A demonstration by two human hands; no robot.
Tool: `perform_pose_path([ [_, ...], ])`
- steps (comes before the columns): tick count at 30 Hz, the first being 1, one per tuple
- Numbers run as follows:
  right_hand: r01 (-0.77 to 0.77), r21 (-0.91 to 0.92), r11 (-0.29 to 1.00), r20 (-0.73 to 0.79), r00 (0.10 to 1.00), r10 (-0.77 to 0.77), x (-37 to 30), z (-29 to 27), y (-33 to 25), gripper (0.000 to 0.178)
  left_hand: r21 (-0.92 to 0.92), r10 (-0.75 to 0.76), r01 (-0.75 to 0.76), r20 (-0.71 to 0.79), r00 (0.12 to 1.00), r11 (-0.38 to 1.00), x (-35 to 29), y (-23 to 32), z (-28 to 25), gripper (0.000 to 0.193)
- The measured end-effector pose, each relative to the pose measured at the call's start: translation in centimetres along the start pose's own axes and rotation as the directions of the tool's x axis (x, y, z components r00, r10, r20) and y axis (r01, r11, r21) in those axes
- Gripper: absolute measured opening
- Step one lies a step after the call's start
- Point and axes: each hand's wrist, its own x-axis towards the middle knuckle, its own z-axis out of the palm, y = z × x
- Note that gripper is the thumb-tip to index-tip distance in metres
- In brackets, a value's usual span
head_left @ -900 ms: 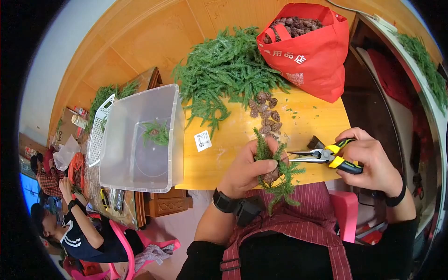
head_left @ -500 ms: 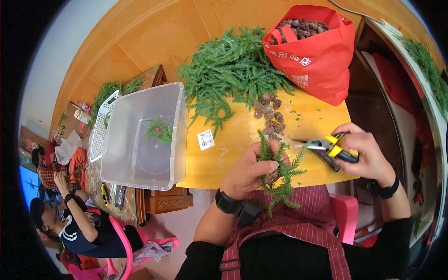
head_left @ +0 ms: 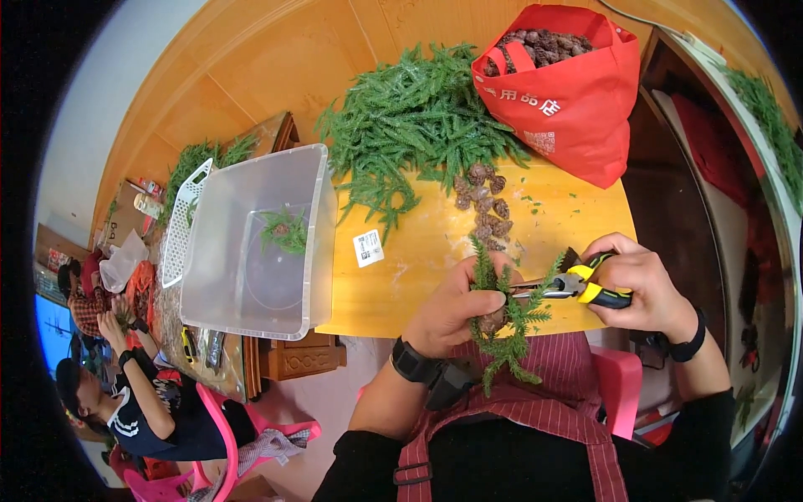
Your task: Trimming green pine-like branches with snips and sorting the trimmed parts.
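My left hand [head_left: 458, 308] is closed around a pine cone [head_left: 492, 321] with a green artificial pine sprig [head_left: 517, 335] fanned out beside it, over the table's front edge. In my right hand [head_left: 642, 280] are needle-nose pliers [head_left: 577, 285] with black and yellow handles. The handles are spread apart, and the jaw tips reach in among the sprig's needles next to my left fingers. Exactly what the tips touch is hidden by the greenery. Several loose pine cones [head_left: 483, 201] lie on the yellow table [head_left: 401, 293] just beyond my hands.
A heap of green sprigs [head_left: 410, 117] covers the table's back. Right of it stands a red bag [head_left: 560, 109] of pine cones. A clear plastic bin [head_left: 242, 322] with one sprig piece [head_left: 286, 231] inside is at left. A person [head_left: 150, 402] sits farther left.
My right hand has brought the pliers leftward and slightly down, so their tips now meet the sprig. My left hand has shifted slightly right, still gripping the pine cone and sprig.
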Motion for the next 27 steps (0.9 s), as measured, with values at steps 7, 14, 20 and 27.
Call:
perform_pose_path([
  [7, 0.013, -0.060, 0.998, -0.037, 0.999, -0.015, -0.5, 0.2, 0.2, 0.018, -0.033, -0.008, 0.009, 0.009, 1.000, 0.999, 0.0, 0.1, 0.0, 0.029],
  [14, -0.022, -0.098, 0.995, -0.116, 0.993, 0.010, -1.3, 0.6, 0.2, 0.018, 0.226, 0.187, -0.150, -0.155, 0.970, 0.963, -0.2, 0.7, 0.2, 0.024],
  [20, -0.069, -0.097, 0.993, -0.161, 0.985, 0.053, -1.5, 1.0, -0.6, 0.018, 0.771, 0.646, -0.517, 0.185, 0.740, 0.371, 0.1, 1.0, 0.9, 0.023],
  [27, -0.154, -0.088, 0.984, -0.177, 0.975, 0.137, -2.0, 1.2, -1.6, 0.019, 0.781, 0.595, -0.393, 0.624, 0.506, -0.485, -0.1, 1.7, 1.6, 0.033],
])
